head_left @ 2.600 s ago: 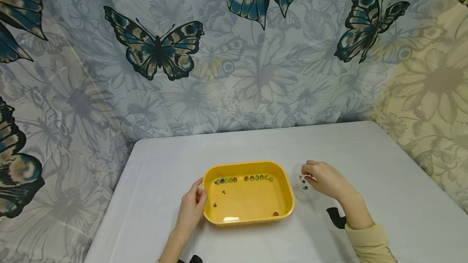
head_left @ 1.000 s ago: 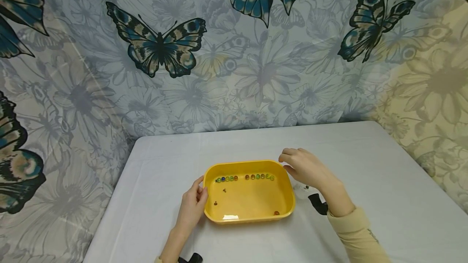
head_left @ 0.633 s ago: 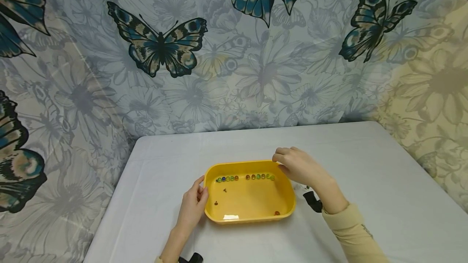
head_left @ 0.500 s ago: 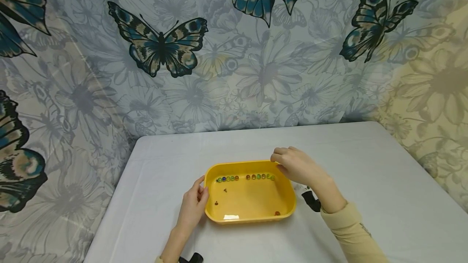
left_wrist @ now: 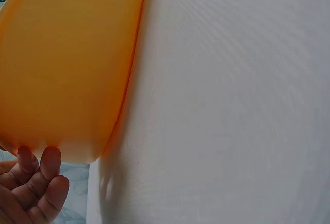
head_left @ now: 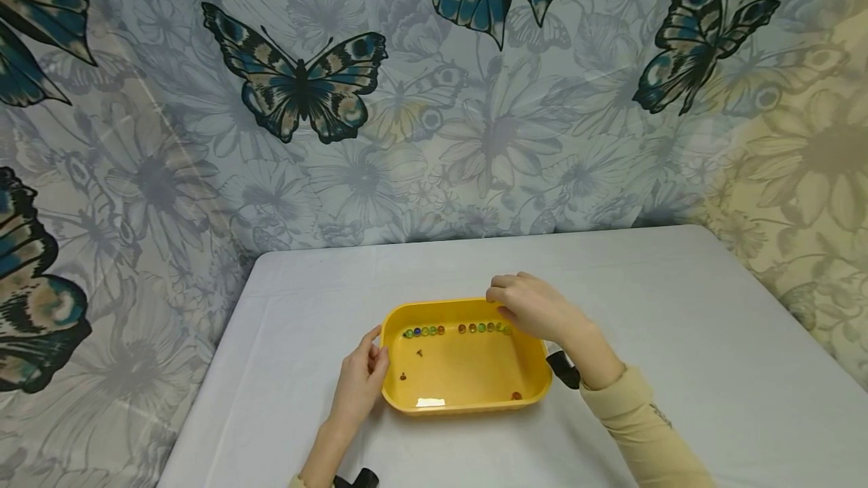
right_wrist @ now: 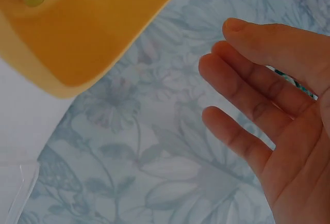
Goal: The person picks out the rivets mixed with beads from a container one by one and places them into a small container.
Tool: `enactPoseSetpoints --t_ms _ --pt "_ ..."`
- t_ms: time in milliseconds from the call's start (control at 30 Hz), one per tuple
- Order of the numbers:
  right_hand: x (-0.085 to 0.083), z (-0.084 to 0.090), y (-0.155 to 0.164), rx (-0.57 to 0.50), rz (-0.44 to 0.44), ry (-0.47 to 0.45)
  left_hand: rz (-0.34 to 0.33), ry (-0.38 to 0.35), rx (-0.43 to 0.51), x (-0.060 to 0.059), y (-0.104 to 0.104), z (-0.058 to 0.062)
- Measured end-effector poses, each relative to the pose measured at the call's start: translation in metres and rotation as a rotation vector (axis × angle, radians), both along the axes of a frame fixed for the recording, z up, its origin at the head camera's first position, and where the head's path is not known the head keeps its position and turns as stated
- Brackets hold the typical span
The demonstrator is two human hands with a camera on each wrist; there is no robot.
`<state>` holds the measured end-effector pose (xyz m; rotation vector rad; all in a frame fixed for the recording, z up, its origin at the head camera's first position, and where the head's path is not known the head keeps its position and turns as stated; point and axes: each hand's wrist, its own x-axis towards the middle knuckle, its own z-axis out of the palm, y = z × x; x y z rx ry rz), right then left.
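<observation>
A yellow tray [head_left: 468,367] stands on the white table, with my left hand [head_left: 359,376] gripping its left rim, thumb on top. In the left wrist view, fingertips [left_wrist: 50,163] touch the tray's outer wall. Inside, glass marbles [head_left: 484,327] lie in two short rows along the far side. A single brown marble [head_left: 517,396] sits in the near right corner, and two small brown pieces [head_left: 420,353] lie at the left. My right hand [head_left: 536,307] hovers over the far right rim, fingers bent. Whether it pinches something small between thumb and index finger is hidden.
A clear container [right_wrist: 18,190] stands right of the tray, mostly hidden behind the right wrist in the head view. White cloth covers the table [head_left: 325,285]. A butterfly-patterned curtain [head_left: 407,172] hangs behind it.
My right hand has risen from the clear container with small dark pieces and moved left to the tray's far right rim. My left hand stays on the tray's left rim.
</observation>
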<state>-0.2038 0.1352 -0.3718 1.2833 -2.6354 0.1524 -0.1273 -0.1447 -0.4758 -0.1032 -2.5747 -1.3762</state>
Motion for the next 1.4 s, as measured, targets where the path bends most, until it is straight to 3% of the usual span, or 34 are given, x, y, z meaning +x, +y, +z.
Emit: enactPoseSetpoints --t_ms 1400 --pt "-0.006 -0.007 -0.057 0.100 0.123 -0.048 0.001 -0.025 0.001 0.000 0.000 0.000"
